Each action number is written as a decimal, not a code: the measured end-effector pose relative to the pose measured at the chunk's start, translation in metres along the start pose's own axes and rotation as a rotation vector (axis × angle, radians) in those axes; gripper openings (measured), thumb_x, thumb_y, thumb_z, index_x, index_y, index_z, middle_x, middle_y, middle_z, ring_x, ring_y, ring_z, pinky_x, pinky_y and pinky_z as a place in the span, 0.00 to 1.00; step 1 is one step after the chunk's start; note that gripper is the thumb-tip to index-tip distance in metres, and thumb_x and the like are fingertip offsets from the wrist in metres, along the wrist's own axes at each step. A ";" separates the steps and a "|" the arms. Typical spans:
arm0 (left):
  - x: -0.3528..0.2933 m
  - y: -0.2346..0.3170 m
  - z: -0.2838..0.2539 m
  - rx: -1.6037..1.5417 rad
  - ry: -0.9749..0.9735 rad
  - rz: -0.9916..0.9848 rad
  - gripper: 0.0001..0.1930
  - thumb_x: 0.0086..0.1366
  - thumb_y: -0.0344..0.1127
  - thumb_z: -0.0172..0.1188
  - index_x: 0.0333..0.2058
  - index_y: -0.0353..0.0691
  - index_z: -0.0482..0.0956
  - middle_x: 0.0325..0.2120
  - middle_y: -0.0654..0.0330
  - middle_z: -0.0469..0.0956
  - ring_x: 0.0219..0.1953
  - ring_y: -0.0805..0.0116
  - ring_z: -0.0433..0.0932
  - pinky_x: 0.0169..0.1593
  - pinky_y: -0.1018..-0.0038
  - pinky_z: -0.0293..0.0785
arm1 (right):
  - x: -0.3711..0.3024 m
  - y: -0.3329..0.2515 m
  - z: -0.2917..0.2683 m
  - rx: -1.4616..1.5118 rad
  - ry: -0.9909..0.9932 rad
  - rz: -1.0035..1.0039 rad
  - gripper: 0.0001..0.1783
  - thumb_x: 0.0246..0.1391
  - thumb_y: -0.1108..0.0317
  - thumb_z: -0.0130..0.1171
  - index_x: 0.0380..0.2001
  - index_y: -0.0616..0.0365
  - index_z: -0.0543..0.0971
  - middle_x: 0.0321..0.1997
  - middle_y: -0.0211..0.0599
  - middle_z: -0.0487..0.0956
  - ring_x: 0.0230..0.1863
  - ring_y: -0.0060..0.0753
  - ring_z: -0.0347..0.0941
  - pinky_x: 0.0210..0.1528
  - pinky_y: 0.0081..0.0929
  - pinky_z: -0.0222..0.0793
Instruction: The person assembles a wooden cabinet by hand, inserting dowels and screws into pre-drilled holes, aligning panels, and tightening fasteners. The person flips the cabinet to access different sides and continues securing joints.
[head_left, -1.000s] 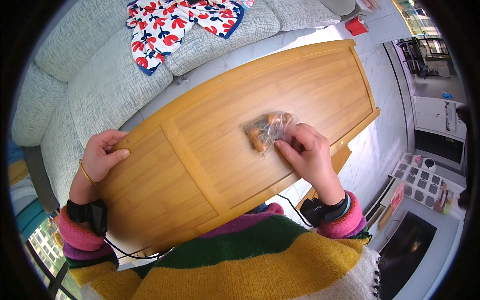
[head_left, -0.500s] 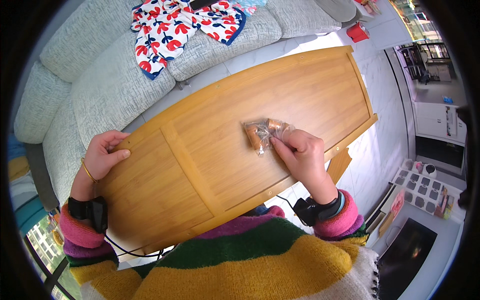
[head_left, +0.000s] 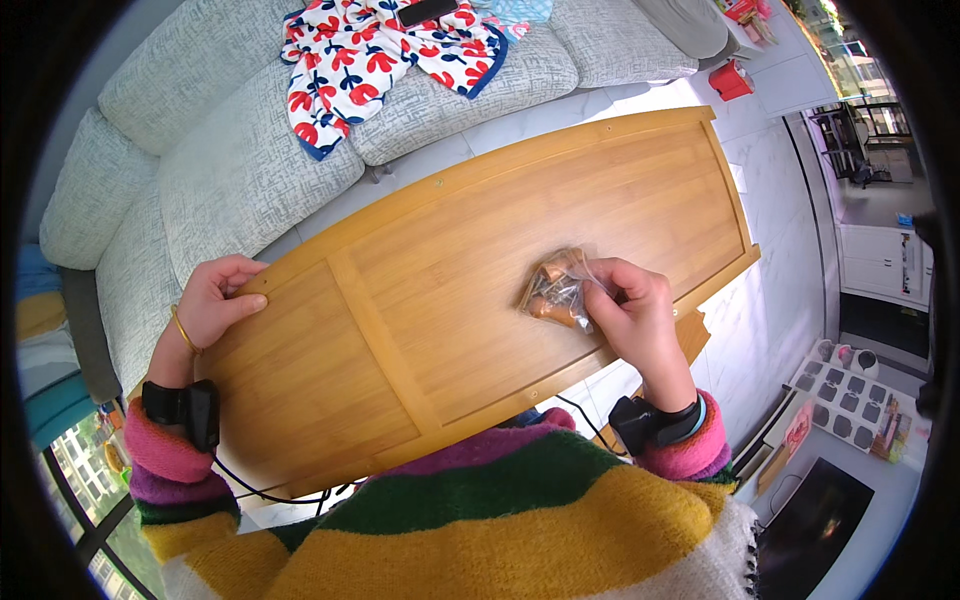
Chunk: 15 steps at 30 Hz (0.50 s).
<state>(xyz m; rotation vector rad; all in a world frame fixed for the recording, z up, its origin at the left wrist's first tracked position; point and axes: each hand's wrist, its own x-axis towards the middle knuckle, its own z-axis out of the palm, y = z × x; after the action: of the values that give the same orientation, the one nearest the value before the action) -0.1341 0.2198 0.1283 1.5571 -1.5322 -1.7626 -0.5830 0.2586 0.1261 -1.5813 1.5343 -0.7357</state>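
A brown wooden panel with a raised frame and a crossbar (head_left: 375,330) lies slanted in front of me. My left hand (head_left: 222,300) grips its far left edge, with the thumb on the face and the fingers at the rim. Over the right half of the panel, my right hand (head_left: 636,315) pinches the top of a small clear plastic bag (head_left: 562,290). Inside the bag are brown wooden-looking pieces and some shiny metal bits, too small to name exactly. Whether the bag touches the panel, I cannot tell.
Beyond the panel stands a grey sofa (head_left: 240,170) with a white, red and blue patterned cloth (head_left: 360,75) and a black phone (head_left: 427,11) on it. Another wooden piece (head_left: 692,335) shows under the panel's right side. A black cable (head_left: 265,494) hangs near my left wrist.
My right hand has moved slightly right and nearer to me with the bag, which has turned in its grip. The left hand keeps its hold on the panel; the whole view has shifted slightly.
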 end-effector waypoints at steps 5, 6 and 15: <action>0.001 0.001 0.002 -0.014 0.003 0.011 0.16 0.53 0.20 0.57 0.43 0.31 0.71 0.37 0.57 0.78 0.39 0.74 0.76 0.43 0.79 0.72 | 0.002 0.000 -0.010 0.208 -0.184 0.038 0.14 0.46 0.78 0.55 0.38 0.61 0.79 0.23 0.27 0.75 0.25 0.13 0.67 0.27 0.15 0.64; 0.001 0.002 0.002 -0.007 -0.001 0.015 0.16 0.53 0.20 0.57 0.43 0.31 0.71 0.37 0.57 0.78 0.38 0.74 0.76 0.43 0.79 0.72 | 0.003 -0.001 -0.009 0.284 -0.184 0.055 0.14 0.45 0.79 0.55 0.39 0.61 0.79 0.23 0.27 0.75 0.25 0.14 0.67 0.27 0.15 0.64; 0.006 0.006 0.006 0.003 -0.025 0.002 0.15 0.55 0.23 0.58 0.43 0.30 0.72 0.36 0.57 0.78 0.38 0.74 0.76 0.40 0.78 0.72 | 0.004 -0.014 0.016 -0.242 -0.026 -0.056 0.06 0.41 0.74 0.61 0.26 0.62 0.77 0.16 0.41 0.70 0.16 0.31 0.65 0.22 0.25 0.63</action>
<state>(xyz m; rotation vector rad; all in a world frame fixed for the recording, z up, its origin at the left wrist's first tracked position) -0.1438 0.2158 0.1290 1.5401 -1.5482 -1.7862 -0.5615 0.2562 0.1290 -1.8105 1.6135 -0.5736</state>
